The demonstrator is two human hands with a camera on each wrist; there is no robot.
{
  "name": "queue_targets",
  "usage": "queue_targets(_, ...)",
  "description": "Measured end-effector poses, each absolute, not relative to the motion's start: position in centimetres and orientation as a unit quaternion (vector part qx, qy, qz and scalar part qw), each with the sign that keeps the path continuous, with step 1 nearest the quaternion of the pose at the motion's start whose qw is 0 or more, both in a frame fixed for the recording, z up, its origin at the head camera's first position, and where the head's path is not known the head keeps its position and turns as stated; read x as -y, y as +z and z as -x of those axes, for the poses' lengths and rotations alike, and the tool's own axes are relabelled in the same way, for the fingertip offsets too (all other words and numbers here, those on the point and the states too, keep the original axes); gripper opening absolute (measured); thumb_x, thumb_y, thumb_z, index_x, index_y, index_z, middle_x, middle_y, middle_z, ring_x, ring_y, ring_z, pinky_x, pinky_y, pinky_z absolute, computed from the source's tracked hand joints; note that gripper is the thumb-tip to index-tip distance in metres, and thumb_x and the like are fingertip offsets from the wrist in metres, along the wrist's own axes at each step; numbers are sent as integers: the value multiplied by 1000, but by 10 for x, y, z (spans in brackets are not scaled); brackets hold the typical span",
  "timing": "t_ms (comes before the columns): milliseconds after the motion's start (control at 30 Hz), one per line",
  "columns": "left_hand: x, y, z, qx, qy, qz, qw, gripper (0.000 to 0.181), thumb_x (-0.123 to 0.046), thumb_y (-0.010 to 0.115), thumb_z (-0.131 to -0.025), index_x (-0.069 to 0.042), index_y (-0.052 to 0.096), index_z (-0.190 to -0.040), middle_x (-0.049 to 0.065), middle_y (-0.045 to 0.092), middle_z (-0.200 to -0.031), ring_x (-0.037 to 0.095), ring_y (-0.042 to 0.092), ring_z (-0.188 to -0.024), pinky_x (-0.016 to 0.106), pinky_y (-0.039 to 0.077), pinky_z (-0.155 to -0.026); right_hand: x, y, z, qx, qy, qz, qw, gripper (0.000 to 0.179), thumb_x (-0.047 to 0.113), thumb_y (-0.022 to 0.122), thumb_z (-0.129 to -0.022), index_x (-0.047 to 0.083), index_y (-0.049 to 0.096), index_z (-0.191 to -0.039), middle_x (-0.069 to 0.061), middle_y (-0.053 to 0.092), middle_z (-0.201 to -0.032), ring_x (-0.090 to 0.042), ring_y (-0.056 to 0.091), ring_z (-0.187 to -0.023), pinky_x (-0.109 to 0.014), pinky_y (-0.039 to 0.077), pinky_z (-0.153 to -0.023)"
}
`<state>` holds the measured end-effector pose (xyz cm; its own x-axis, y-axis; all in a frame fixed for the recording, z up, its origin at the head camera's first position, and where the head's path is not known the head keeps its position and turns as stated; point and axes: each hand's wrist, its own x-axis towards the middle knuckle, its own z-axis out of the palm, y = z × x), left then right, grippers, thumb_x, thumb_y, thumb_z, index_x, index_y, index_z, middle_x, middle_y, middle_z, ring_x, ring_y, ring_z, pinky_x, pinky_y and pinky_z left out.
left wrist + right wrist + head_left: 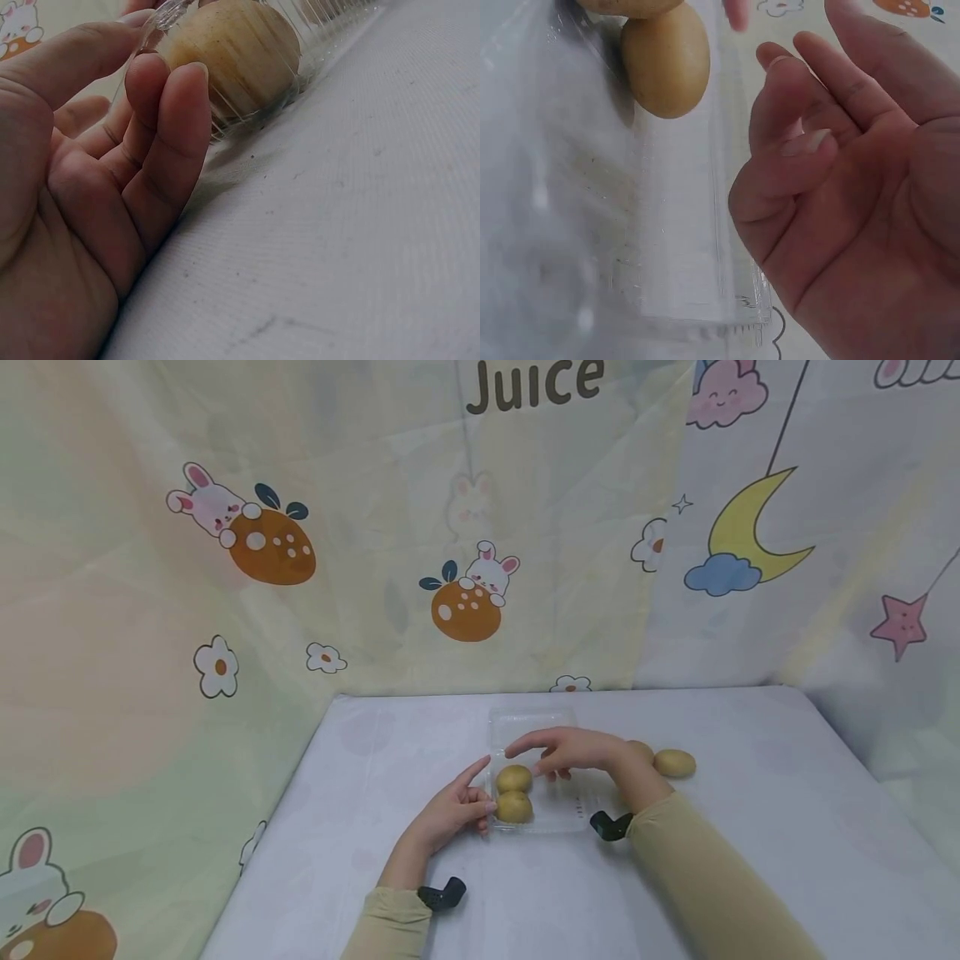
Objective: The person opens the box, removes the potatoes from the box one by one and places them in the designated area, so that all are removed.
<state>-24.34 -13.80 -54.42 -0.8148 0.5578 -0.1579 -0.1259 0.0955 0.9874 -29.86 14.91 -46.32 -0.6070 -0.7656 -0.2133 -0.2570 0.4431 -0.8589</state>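
A clear plastic box [551, 814] lies on the table with its clear lid [532, 720] folded back on the far side. Two potatoes, a nearer one [514, 807] and a farther one [513, 778], sit along its left side. My left hand [450, 814] holds the left wall of the box, index finger stretched along the rim; in the left wrist view a potato [236, 60] shows through the plastic. Above the box hovers my right hand [566, 749], index finger extended and the others loosely bent, with nothing in its grasp. It is close to the farther potato [667, 64].
Right of the box lie two more potatoes, one in plain sight [675, 763] and one [640, 750] partly covered by my right wrist. A white cloth covers the table [360, 793]. A printed curtain [375, 527] hangs behind it.
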Motion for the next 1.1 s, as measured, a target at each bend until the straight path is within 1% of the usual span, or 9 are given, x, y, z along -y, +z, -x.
queue_targets(100,138,-544,243,-689,657,-156,263,92,-25,77,-86,-33,20,-158,0,63,-82,13,59,-66,33,58,-68,-146,-461,299,-795,-405,325,313,44,19,60,-98,26,54,-140,-5,53,-143,-55,57,-87,-32,48,-57)
queue_targets(267,138,-544,242,-688,658,-157,263,93,-24,77,-86,-33,19,-158,0,62,-82,13,58,-66,32,57,-67,-146,-452,301,-798,-398,323,317,41,25,62,-97,36,56,-136,-6,51,-144,-53,59,-87,-32,50,-58)
queue_targets(367,137,-543,242,-691,654,-158,263,93,-25,77,-86,-32,19,-158,0,62,-82,12,58,-65,30,56,-66,-147,-449,303,-798,-401,316,320,40,28,63,-96,36,56,-135,-6,50,-146,-52,59,-88,-31,50,-59)
queue_targets(567,138,-541,241,-692,652,-160,266,92,-25,76,-87,-32,18,-158,-1,61,-81,12,55,-65,30,55,-65,-143,-451,308,-794,-403,324,320,40,22,61,-98,34,56,-136,-7,51,-146,-54,58,-88,-29,49,-58)
queue_targets(767,138,-541,241,-695,648,-164,264,91,-25,75,-89,-32,18,-159,-1,60,-81,12,54,-64,29,55,-64,-137,-458,312,-792,-406,324,322,40,21,60,-98,31,57,-136,-6,52,-145,-52,58,-88,-30,50,-59)
queue_targets(833,139,-540,241,-698,645,-166,262,90,-25,75,-89,-32,18,-159,-1,59,-81,13,54,-63,29,54,-64,-135,-462,312,-793,-403,323,323,41,20,59,-98,27,56,-138,-6,53,-144,-48,58,-85,-32,51,-60)
queue_targets(933,139,-539,240,-702,641,-169,261,89,-27,75,-88,-34,19,-158,0,60,-81,13,54,-63,28,54,-63,-133,-466,312,-796,-396,324,322,43,21,60,-98,23,56,-140,-3,56,-140,-46,52,-72,-37,48,-58)
queue_targets(1033,139,-539,240,-702,640,-170,261,88,-28,75,-88,-36,21,-157,0,60,-81,13,54,-63,28,54,-63,-132,-469,310,-804,-382,325,321,43,22,61,-97,26,56,-140,1,58,-134,-40,44,-59,-40,44,-55)
queue_targets(1100,139,-540,241,-701,642,-170,261,88,-27,75,-88,-36,21,-157,0,60,-81,13,54,-63,28,54,-63,-131,-471,309,-809,-367,322,327,45,22,62,-96,31,55,-140,4,57,-132,-35,42,-56,-38,41,-53)
